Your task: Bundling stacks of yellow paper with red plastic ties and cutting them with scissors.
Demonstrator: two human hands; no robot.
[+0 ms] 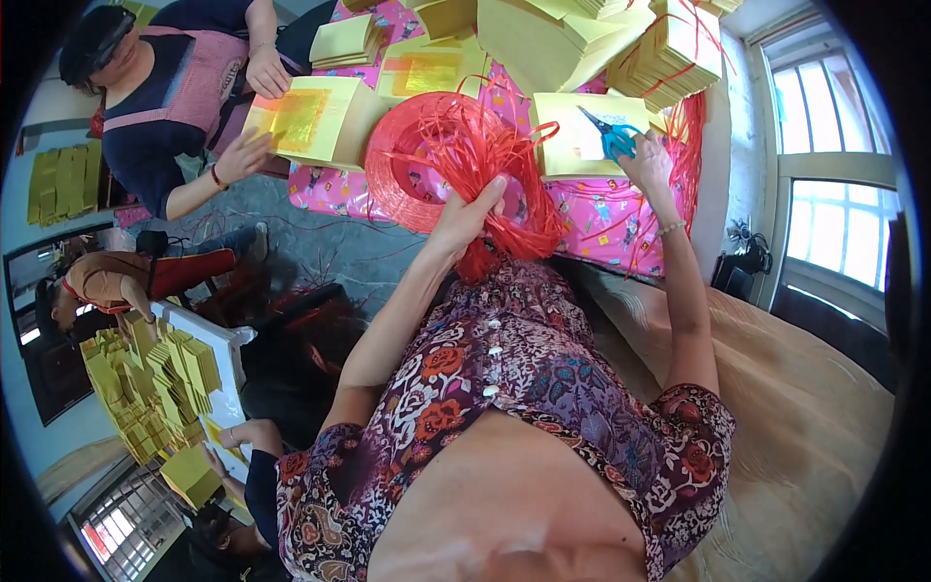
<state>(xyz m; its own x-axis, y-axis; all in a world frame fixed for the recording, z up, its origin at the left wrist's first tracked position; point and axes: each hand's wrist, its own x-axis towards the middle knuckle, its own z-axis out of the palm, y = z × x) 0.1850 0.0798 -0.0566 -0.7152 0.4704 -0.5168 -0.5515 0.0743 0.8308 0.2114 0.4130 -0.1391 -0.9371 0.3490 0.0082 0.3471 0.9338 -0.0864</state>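
Observation:
My left hand [465, 219] is closed round a loose bundle of red plastic strips [512, 239], whose ends fan out above and below the fist. Just beyond it, a flat coil of red plastic strapping [390, 175] lies on the pink patterned tablecloth [613, 229]. At the right, my right hand [649, 165] has its fingers on the blue handles of a pair of scissors [613, 136]. Their dark blades point up and left over a stack of yellow paper [562, 145].
A co-worker's hands [260, 107] rest at a yellow paper stack with an orange-gold square [297, 118]. More stacks, some tied with red strips [679, 48], crowd the far side. Behind at left, people work beside a white table [225, 373] heaped with yellow bundles. A window [839, 209] is at the right.

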